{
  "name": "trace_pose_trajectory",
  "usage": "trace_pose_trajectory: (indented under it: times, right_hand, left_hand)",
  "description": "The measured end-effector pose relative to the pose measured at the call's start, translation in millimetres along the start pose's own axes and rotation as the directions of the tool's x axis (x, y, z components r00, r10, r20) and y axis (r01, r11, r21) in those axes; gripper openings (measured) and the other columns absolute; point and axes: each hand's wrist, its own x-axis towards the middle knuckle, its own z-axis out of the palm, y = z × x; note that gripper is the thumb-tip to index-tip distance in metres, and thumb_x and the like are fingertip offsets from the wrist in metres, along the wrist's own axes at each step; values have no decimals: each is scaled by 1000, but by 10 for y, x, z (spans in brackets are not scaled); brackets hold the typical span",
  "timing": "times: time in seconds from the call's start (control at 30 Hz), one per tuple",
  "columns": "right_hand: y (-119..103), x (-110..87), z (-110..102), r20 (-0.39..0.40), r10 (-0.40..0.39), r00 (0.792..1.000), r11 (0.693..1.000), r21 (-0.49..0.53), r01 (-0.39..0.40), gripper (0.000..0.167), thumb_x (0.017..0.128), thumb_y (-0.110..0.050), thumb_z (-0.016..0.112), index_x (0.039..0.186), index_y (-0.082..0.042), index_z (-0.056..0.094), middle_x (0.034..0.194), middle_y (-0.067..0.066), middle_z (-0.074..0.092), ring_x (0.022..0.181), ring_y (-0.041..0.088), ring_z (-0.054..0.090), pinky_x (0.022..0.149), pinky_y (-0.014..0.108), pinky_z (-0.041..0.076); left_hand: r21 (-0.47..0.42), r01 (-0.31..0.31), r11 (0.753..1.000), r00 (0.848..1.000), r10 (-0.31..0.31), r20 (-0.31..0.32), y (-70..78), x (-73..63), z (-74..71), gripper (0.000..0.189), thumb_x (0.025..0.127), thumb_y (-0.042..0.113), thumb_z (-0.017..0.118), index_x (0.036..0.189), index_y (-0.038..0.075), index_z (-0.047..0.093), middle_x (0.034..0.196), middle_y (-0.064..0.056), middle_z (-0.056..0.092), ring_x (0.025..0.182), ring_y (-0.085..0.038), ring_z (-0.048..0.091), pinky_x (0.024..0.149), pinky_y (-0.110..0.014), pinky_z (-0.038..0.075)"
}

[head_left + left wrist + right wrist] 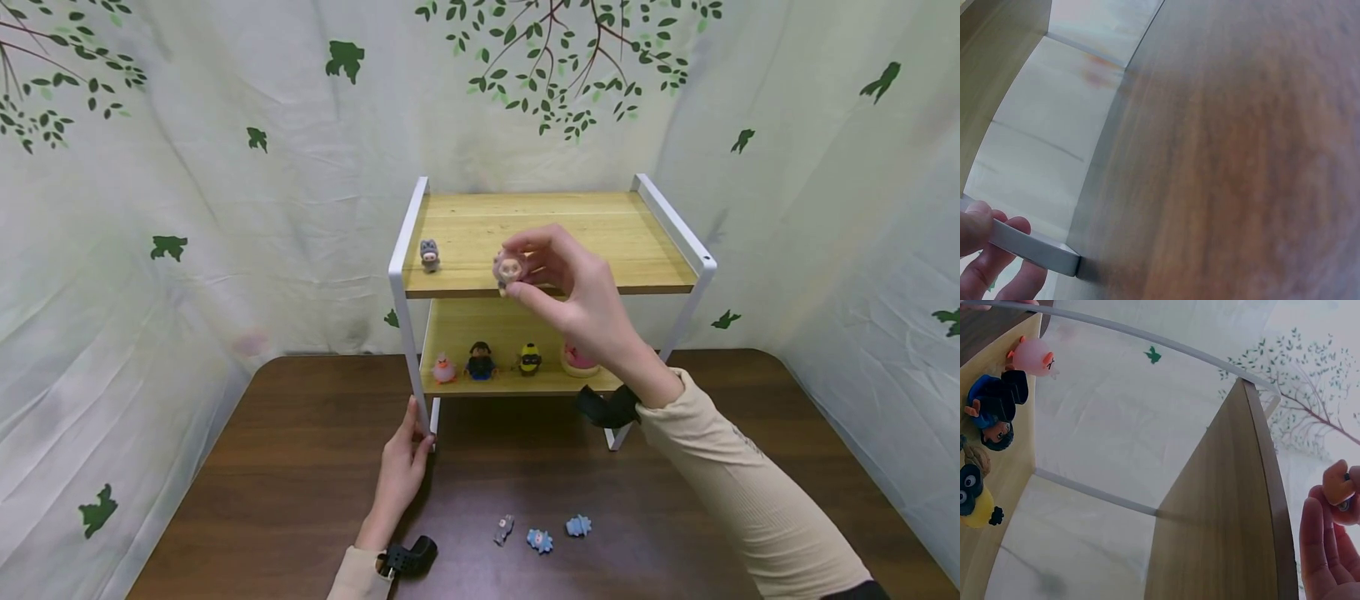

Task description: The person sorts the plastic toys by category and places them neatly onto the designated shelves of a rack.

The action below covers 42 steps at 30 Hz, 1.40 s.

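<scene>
My right hand (573, 287) pinches a small pinkish doll figurine (509, 267) between thumb and fingers, at the front edge of the upper wooden shelf (525, 221). In the right wrist view the figurine (1337, 485) shows only in part, at the right border. Lower down, my left hand (399, 471) grips the white metal leg (422, 412) of the rack near its foot. The left wrist view has thumb and fingers on either side of this white bar (1035, 247). A grey figurine (430, 257) stands at the upper shelf's left end.
On the lower shelf (495, 312) stand a pink chick-like figure (444, 368), a dark-haired figure (480, 363), a yellow goggled figure (529, 359) and a pink item (579, 360) partly behind my wrist. A grey piece (504, 529) and blue pieces (540, 540) lie on the brown table (285, 467).
</scene>
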Motion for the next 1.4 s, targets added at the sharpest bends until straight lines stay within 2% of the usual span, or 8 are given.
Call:
trace_pose_trajectory:
  times: [0.23, 0.67, 1.4]
  right_hand:
    - [6, 47, -2, -14, 14, 1000, 1000, -10, -15, 32, 84, 9, 66, 115, 5, 57, 105, 10, 62, 90, 19, 62, 77, 34, 53]
    - [32, 142, 7, -20, 19, 1000, 999, -34, -20, 31, 83, 9, 66, 113, 6, 56, 103, 12, 62, 89, 19, 63, 77, 33, 53]
    - [94, 325, 28, 28, 100, 995, 979, -180, -94, 27, 84, 8, 67, 108, 3, 57, 104, 11, 63, 88, 18, 63, 79, 29, 52]
  left_hand:
    - [6, -44, 999, 998, 44, -34, -4, 1, 5, 109, 74, -20, 69, 155, 27, 14, 78, -9, 55, 66, -18, 58, 58, -34, 53]
    - [12, -26, 1000, 1000, 26, -17, -14, -9, 4, 108, 75, -19, 69, 155, 27, 12, 79, -9, 55, 67, -18, 57, 58, -34, 54]
    - [19, -24, 1000, 1000, 24, -10, -14, -8, 4, 109, 75, -19, 69, 155, 28, 11, 79, -9, 56, 66, -18, 58, 58, -34, 53]
